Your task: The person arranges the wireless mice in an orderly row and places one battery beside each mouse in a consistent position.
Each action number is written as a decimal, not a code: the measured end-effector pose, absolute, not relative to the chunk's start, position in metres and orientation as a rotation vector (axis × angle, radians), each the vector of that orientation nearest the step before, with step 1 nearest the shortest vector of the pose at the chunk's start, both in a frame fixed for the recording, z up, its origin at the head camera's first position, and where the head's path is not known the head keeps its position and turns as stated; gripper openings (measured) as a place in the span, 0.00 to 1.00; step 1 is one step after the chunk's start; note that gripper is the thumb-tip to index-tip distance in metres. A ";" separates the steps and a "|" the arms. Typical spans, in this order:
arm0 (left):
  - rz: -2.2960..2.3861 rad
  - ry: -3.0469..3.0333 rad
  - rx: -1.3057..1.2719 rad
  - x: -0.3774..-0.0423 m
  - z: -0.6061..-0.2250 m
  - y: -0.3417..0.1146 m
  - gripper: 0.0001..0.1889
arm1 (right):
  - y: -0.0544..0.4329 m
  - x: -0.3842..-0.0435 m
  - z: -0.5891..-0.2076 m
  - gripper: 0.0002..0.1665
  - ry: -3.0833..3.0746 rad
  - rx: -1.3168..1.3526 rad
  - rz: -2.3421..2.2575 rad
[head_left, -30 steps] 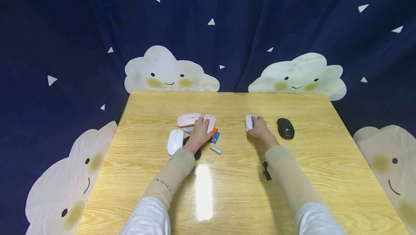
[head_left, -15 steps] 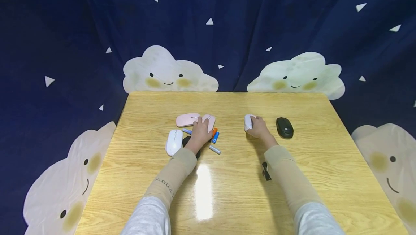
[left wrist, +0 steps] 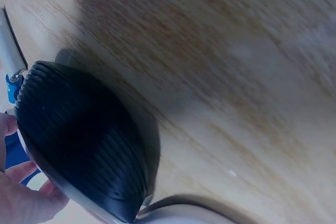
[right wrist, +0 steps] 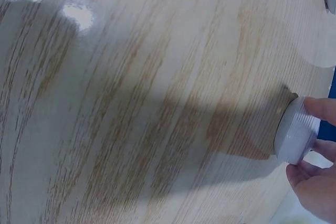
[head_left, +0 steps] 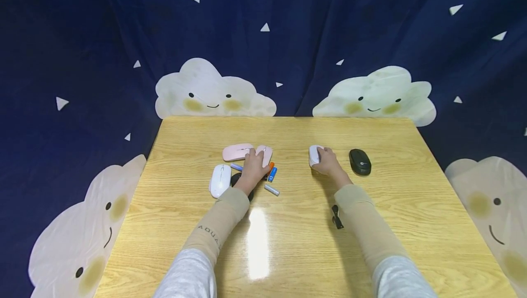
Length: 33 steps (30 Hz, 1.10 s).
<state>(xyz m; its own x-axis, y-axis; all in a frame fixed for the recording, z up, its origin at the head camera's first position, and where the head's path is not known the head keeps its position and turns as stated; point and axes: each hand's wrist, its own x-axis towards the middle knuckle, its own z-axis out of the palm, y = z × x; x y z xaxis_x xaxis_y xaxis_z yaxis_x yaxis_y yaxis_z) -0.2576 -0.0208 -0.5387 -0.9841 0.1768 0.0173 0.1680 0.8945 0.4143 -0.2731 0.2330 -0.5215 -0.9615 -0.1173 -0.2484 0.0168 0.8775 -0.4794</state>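
Left fingers point(head_left: 252, 155): bent over the near-left part of the upright pink mouse point(head_left: 266, 152), small gap; firmness of hold cannot tell, tips partly hidden in left wrist view.
Right fingers point(right wrist: 321, 107): pinch the gripped white mouse point(head_left: 314, 155), parted just by its body.
Upright pink mouse: centre of frame, just right of and beyond left hand point(head_left: 253, 167); long axis roughly up-down; left hand nearer.
Gripped white mouse: right of centre, on left side of right hand point(head_left: 328, 162); long axis up-down, near parallel to upright pink mouse, well apart from it.
Sideways pink mouse point(head_left: 236, 152): upper left of left hand, long axis across.
Under left wrist: near black mouse point(left wrist: 79, 135).
Cylinders: orange cylinder point(head_left: 271, 166), blue cylinder point(head_left: 272, 174) right of left hand; silver cylinder point(head_left: 271, 190) lower.
Far black mouse point(head_left: 360, 162): right of right hand, apart.
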 end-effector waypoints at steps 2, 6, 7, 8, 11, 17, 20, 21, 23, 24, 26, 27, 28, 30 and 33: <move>0.666 3.039 0.271 -0.258 -0.539 -0.021 0.29 | 0.233 -0.273 -0.521 0.44 2.771 -0.073 -0.722; 0.687 3.042 0.259 -0.258 -0.539 -0.021 0.29 | 0.234 -0.272 -0.521 0.44 2.774 -0.080 -0.724; 0.693 3.045 0.257 -0.258 -0.539 -0.021 0.29 | 0.234 -0.272 -0.521 0.44 2.775 -0.081 -0.727; 0.697 3.049 0.255 -0.258 -0.540 -0.021 0.29 | 0.234 -0.272 -0.521 0.44 2.775 -0.082 -0.728; 0.717 3.040 0.244 -0.258 -0.540 -0.021 0.29 | 0.234 -0.271 -0.521 0.44 2.777 -0.085 -0.728; 0.825 3.034 0.223 -0.258 -0.537 -0.021 0.30 | 0.234 -0.271 -0.521 0.44 2.777 -0.075 -0.736; 0.865 3.050 0.228 -0.260 -0.535 -0.020 0.30 | 0.234 -0.271 -0.522 0.44 2.780 -0.074 -0.738; 0.871 3.053 0.231 -0.260 -0.534 -0.020 0.30 | 0.234 -0.271 -0.522 0.44 2.781 -0.074 -0.738; 0.886 3.051 0.230 -0.262 -0.533 -0.019 0.30 | 0.235 -0.271 -0.522 0.44 2.786 -0.079 -0.733; 0.888 3.050 0.230 -0.262 -0.532 -0.018 0.29 | 0.235 -0.271 -0.523 0.44 2.788 -0.081 -0.730; 0.901 3.038 0.221 -0.264 -0.531 -0.016 0.30 | 0.235 -0.272 -0.523 0.44 2.790 -0.084 -0.729; 0.901 3.037 0.224 -0.265 -0.531 -0.015 0.29 | 0.235 -0.272 -0.523 0.44 2.790 -0.085 -0.728; 0.896 3.036 0.220 -0.266 -0.530 -0.014 0.30 | 0.235 -0.272 -0.523 0.44 2.790 -0.084 -0.728; 0.882 3.034 0.215 -0.267 -0.530 -0.011 0.29 | 0.235 -0.272 -0.523 0.44 2.789 -0.082 -0.728; 0.873 3.023 0.195 -0.269 -0.527 -0.005 0.30 | 0.234 -0.273 -0.523 0.44 2.785 -0.078 -0.723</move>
<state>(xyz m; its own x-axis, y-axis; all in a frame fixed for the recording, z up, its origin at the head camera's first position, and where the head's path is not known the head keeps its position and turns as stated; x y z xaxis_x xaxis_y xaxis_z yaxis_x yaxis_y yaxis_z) -0.2693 -0.0055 -0.5274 -0.9923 0.1155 0.0449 0.1217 0.8390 0.5304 -0.2726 0.2345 -0.5226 -0.9643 -0.1169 -0.2378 0.0136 0.8745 -0.4849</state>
